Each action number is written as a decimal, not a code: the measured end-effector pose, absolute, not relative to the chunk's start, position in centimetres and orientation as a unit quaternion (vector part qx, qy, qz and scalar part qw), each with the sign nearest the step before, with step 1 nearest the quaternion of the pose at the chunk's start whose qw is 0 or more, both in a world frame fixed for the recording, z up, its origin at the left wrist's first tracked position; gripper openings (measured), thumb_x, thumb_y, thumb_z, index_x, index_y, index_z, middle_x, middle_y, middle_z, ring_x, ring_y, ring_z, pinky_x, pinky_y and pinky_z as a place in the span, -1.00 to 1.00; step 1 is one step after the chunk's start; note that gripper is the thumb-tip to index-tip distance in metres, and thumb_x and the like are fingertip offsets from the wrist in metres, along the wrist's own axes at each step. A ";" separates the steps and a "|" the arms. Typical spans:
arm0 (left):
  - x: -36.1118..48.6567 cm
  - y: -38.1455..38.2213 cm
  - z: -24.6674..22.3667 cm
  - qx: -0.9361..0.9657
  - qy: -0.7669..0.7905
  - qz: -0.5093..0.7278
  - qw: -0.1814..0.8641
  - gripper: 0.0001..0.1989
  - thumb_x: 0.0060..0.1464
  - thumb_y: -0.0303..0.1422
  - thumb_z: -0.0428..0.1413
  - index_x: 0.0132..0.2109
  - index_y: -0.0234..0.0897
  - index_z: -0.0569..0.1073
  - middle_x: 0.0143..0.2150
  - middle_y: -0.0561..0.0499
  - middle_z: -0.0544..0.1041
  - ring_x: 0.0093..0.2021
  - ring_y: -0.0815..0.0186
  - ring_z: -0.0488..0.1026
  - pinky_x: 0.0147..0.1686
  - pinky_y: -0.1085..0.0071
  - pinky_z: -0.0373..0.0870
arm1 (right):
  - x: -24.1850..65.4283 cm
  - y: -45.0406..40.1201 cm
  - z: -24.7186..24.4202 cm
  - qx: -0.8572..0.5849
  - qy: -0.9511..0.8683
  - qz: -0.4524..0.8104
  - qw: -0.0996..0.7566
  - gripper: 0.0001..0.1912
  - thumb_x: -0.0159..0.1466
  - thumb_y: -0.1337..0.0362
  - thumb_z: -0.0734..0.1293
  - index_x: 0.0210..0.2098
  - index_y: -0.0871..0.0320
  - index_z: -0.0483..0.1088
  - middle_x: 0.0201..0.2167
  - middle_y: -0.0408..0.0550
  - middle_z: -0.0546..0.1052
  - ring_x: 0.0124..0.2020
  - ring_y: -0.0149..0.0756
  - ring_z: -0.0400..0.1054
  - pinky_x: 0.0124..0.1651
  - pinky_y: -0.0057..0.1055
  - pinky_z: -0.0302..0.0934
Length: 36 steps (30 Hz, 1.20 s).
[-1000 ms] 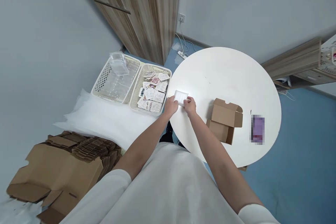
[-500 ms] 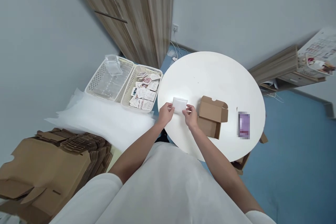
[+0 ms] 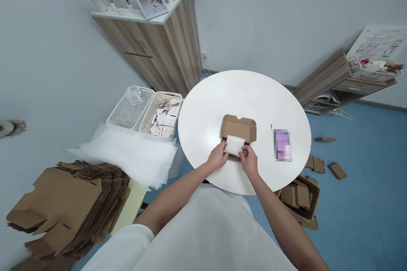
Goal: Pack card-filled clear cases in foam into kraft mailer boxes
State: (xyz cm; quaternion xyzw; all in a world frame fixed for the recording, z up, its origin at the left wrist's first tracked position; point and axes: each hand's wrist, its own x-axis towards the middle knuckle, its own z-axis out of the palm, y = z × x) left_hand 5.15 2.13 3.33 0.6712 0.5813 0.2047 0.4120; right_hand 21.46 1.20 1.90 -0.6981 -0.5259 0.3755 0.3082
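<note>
Between my two hands is a flat white foam-wrapped packet (image 3: 235, 145), gripped at its left and right edges. My left hand (image 3: 218, 155) pinches the left side, and my right hand (image 3: 249, 161) pinches the right side. The packet is over the lower part of an open brown cardboard box (image 3: 238, 126) on the round white table (image 3: 203, 110). The box lid stands folded back behind the packet. Whether the packet touches the box floor, I cannot tell. What is wrapped inside it is hidden.
A pixelated purple item (image 3: 282, 145) lies right on the table. Leftward are a basket of cards (image 3: 144, 125), a basket of clear plastic pieces (image 3: 111, 118), white foam sheets (image 3: 127, 146) and stacked flat cardboard (image 3: 63, 194). A bin of boxes (image 3: 314, 203) stands below the table's right edge.
Both hands have carried the white packet from the bare tabletop beside the box to over the open box. The camera view has shifted too.
</note>
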 end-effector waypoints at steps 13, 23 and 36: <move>7.5 2.5 2.7 0.716 0.589 -0.003 0.375 -0.50 -0.06 -0.35 0.00 0.06 -0.37 0.18 0.05 -0.24 0.30 0.06 0.08 0.24 -0.05 0.28 0.20 | 22.9 1.8 -0.1 -0.686 -0.623 0.339 0.164 -0.71 0.07 0.42 0.13 -0.23 0.12 0.31 -0.29 -0.04 0.37 -0.29 -0.30 0.29 -0.24 -0.38 0.13; 8.1 2.5 2.4 0.734 0.584 -0.022 0.345 -0.70 -0.07 -0.33 0.02 -0.14 -0.34 0.34 -0.06 -0.23 0.36 -0.01 0.06 0.30 -0.07 0.25 0.22 | 22.3 1.3 0.4 -0.637 -0.683 0.334 0.126 -0.67 0.10 0.40 0.18 -0.13 0.17 0.32 -0.05 0.12 0.29 -0.06 -0.14 0.23 -0.10 -0.28 0.12; 3.0 8.7 3.3 0.451 0.677 0.249 0.525 -0.48 0.09 -0.03 -0.20 0.07 -0.28 0.18 0.11 -0.19 0.25 -0.04 0.26 0.35 -0.15 0.37 0.31 | 30.0 6.7 2.0 -0.679 -0.416 0.520 0.309 -0.49 0.09 -0.06 0.16 -0.05 0.07 0.24 -0.07 0.02 0.35 -0.24 -0.27 0.29 -0.32 -0.36 0.24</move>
